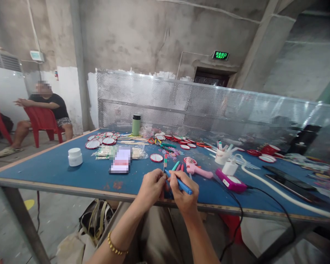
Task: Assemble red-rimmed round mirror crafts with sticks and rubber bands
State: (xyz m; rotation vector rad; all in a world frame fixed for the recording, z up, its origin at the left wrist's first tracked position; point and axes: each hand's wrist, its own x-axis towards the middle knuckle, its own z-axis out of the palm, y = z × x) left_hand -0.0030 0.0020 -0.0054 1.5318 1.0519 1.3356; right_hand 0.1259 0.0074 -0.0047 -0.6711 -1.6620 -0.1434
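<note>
My left hand (pixel 151 187) pinches a thin striped stick (pixel 165 163) upright at the near edge of the blue table (pixel 57 172). My right hand (pixel 183 190) grips a blue marker (pixel 181 183), its tip touching the stick close to my left fingers. Teal and pink markers (pixel 177 167) lie just behind my hands. A pink glue gun (pixel 196 168) rests a little to the right.
A white jar (pixel 75 157), a phone (pixel 121 161), a green bottle (pixel 136 125), round red-rimmed discs (pixel 104 140), scissors, a cup of pens (pixel 222 154) and cables (pixel 277 190) are on the table. A seated person (pixel 41 110) is far left. A perforated metal screen (pixel 195 106) backs the table.
</note>
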